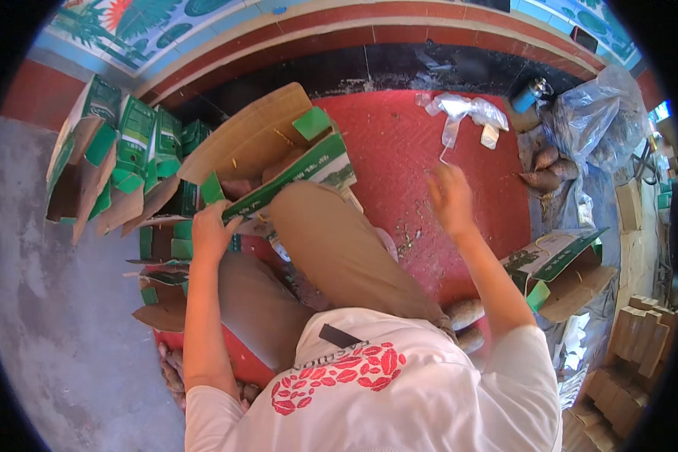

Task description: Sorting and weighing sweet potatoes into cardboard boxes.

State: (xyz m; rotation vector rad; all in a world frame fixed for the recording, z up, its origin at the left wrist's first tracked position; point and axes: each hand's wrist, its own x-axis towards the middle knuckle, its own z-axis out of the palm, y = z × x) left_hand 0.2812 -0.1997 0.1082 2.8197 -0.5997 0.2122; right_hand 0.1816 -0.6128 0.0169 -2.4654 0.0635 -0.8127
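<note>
The open carton [260, 129] sat askew, its tall flap raised on the far side and a bent knee [301, 202] overlapping its near wall in view. At the carton's near left corner, the left hand [212, 232] seemed to pinch the rim, thumb on the printed outside and fingers at the edge. That hold was best firm yet gentle, since cardboard would likely crease or tip under a hard pull. Inside the carton lay reddish tubers [239, 188], partly hidden by the wall, so a level, steady box mattered. Well to the right of the carton, the right hand [450, 200] hung over the red mat [384, 169], fingers loosely bent near a thin white strip [444, 156]; whether they pinched it, I could not tell. Farther right of the carton lay crumpled clear plastic [467, 113] (a light film that probably clung and snagged easily). Careful handling there called for a narrow fingertip pinch on the strip alone, with the left hand bracing the carton.
</note>
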